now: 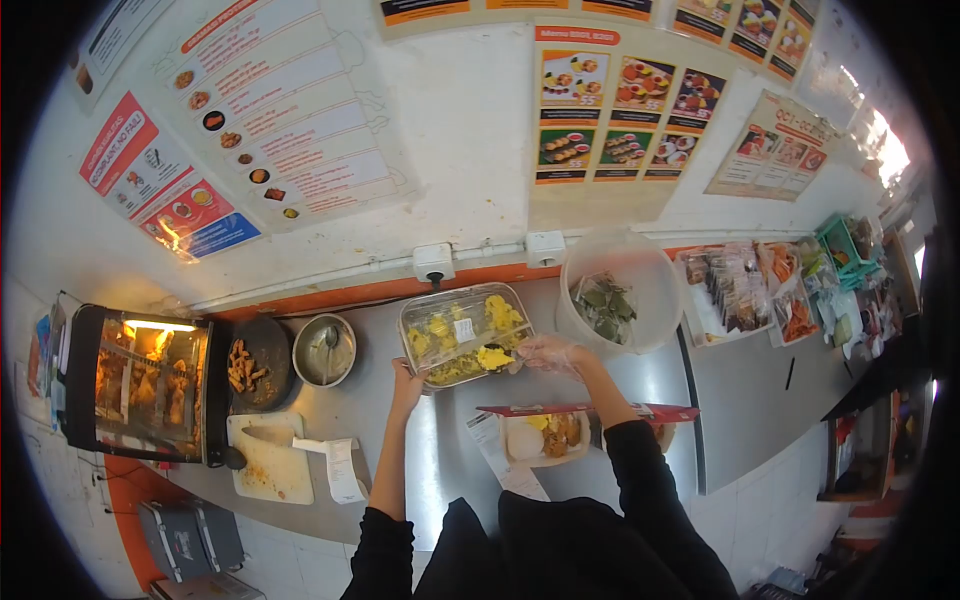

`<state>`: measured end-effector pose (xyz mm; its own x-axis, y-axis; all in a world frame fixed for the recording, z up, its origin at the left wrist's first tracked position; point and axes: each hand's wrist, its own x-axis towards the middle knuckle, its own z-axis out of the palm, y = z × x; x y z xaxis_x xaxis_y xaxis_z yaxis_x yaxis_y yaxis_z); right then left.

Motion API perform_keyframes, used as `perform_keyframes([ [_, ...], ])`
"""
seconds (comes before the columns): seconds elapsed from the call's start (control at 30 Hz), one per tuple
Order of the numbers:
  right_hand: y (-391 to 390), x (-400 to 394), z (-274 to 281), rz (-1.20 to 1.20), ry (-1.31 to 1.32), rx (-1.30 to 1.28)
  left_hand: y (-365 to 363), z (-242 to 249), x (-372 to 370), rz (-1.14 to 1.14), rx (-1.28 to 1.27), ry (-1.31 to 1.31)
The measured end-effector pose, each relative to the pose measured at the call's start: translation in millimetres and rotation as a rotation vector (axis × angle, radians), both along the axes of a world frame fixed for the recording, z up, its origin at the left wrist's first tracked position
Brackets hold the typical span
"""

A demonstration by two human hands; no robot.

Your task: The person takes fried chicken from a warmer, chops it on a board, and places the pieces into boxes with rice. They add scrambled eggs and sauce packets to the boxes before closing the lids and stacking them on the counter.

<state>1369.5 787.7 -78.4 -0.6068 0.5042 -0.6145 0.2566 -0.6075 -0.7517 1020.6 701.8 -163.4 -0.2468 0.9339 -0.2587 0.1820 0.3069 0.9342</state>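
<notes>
A clear rectangular food container holding yellow scrambled egg stands at the back of the metal counter. A clear lid or film with a white label covers its far part. My left hand grips the container's near left corner. In a clear plastic glove, my right hand is closed at the near right side, with a dark utensil at its fingertips beside a lump of egg. The utensil's exact kind is too small to tell. Nearer me, an open meal box contains white rice, egg and brown fried pieces.
Paper slips lie by the box. To the left are a steel bowl with a spoon, a dark pan, a cutting board with a knife, and a lit food warmer. A plastic tub with dark packets stands right.
</notes>
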Motion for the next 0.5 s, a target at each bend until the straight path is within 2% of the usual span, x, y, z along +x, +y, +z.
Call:
perform_keyframes([
  [0.07, -12, 20, 15, -0.061, -0.03, 0.023, -2, -6, -6, -0.029, -0.035, -0.063],
  [0.17, -54, 51, 51, -0.231, -0.096, 0.057, -8, -40, -30, -0.194, -0.033, 0.068],
  [0.23, -95, 71, 96, -0.367, -0.103, 0.083, -21, -57, -36, -0.173, -0.037, 0.064],
  [0.37, -162, 138, 111, -0.448, -0.229, 0.143, -36, -88, -49, -0.136, 0.084, 0.202],
  [0.43, -199, 167, 122, -0.416, -0.29, 0.206, -54, -82, -44, -0.056, 0.147, 0.285],
  [0.5, -229, 186, 113, -0.496, -0.393, 0.105, -75, -81, -41, 0.05, 0.23, 0.284],
])
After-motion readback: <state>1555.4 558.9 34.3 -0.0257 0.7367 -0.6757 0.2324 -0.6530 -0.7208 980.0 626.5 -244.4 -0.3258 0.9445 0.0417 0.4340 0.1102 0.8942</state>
